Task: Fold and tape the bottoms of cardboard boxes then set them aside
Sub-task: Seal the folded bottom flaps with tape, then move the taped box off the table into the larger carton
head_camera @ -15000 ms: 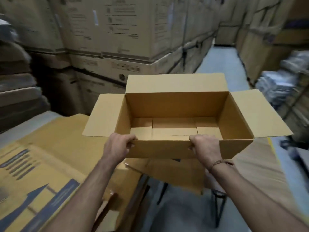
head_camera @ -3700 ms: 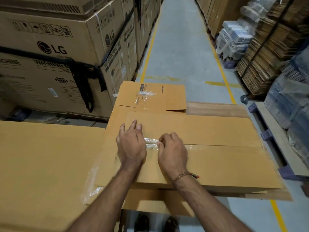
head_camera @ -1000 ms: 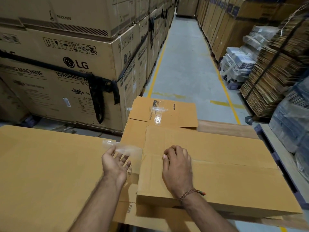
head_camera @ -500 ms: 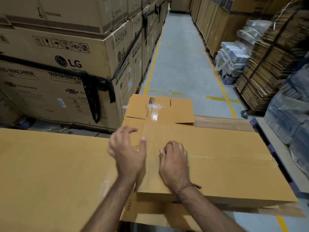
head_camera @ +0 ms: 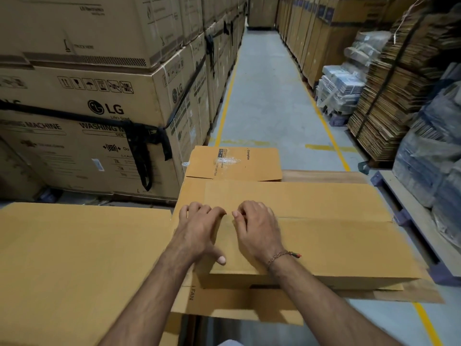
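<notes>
A box (head_camera: 311, 236), turned bottom-up with its two long flaps folded shut and meeting along a centre seam, is lying on a stack of flattened cartons (head_camera: 239, 305) at the near end of a warehouse aisle. A person's left hand (head_camera: 199, 233) is pressing down on the box's left end, fingers bent with tips on the cardboard at the seam, thumb spread toward the near edge, clamped on nothing. The right hand (head_camera: 257, 228) is resting just beside it, knuckles up and fingers curled at the seam; whether that grip is pinching tape cannot be told. A bracelet (head_camera: 282, 255) is circling the right wrist. Beyond the box, a smaller carton (head_camera: 259, 166) bearing crumpled clear tape (head_camera: 225, 160) is lying flat. A broad cardboard sheet (head_camera: 74, 265) is spreading to the left. Washing-machine cartons (head_camera: 99, 101) are towering on the left, bundled flat cardboard (head_camera: 389, 96) on the right, with the grey floor (head_camera: 264, 96) and its yellow lines running between.
</notes>
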`<control>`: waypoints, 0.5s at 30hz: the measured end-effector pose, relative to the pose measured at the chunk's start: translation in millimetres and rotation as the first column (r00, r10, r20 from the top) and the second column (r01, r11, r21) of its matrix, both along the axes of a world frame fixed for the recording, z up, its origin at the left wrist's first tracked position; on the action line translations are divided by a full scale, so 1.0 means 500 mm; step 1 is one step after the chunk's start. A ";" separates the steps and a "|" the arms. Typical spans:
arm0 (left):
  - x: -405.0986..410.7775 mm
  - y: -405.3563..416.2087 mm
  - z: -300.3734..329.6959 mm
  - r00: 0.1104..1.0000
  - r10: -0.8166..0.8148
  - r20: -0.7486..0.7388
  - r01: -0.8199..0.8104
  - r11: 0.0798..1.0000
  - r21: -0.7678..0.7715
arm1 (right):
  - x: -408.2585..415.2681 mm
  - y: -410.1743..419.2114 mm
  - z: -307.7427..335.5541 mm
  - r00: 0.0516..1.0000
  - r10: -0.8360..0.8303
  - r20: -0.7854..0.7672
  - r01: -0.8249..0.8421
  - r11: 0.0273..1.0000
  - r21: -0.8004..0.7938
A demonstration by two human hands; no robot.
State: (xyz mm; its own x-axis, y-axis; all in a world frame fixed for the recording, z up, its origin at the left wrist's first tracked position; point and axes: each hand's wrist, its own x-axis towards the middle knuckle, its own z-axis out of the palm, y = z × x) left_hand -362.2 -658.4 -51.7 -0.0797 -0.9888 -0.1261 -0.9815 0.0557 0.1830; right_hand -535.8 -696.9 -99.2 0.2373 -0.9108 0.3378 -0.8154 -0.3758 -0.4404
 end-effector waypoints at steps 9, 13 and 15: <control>-0.049 0.043 0.046 0.959 0.157 0.237 -0.080 0.949 -0.306 | -0.411 0.017 0.066 0.877 -0.259 -0.404 0.246 0.965 -0.085; -0.088 0.091 0.049 0.925 0.267 0.271 -0.132 0.893 -0.430 | -0.483 0.078 0.074 0.920 -0.187 -0.345 0.124 0.973 -0.196; -0.111 0.126 0.042 0.919 0.321 0.228 -0.176 0.854 -0.490 | -0.485 0.114 0.076 0.945 -0.199 -0.258 0.125 0.953 -0.277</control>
State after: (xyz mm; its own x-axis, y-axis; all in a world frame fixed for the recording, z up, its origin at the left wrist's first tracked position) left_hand -417.5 -595.3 -30.5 0.1454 -0.9216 0.3600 -0.9766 -0.1920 -0.0970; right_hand -778.4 -639.9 -61.3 0.2126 -0.8375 0.5034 -0.9503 -0.2972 -0.0930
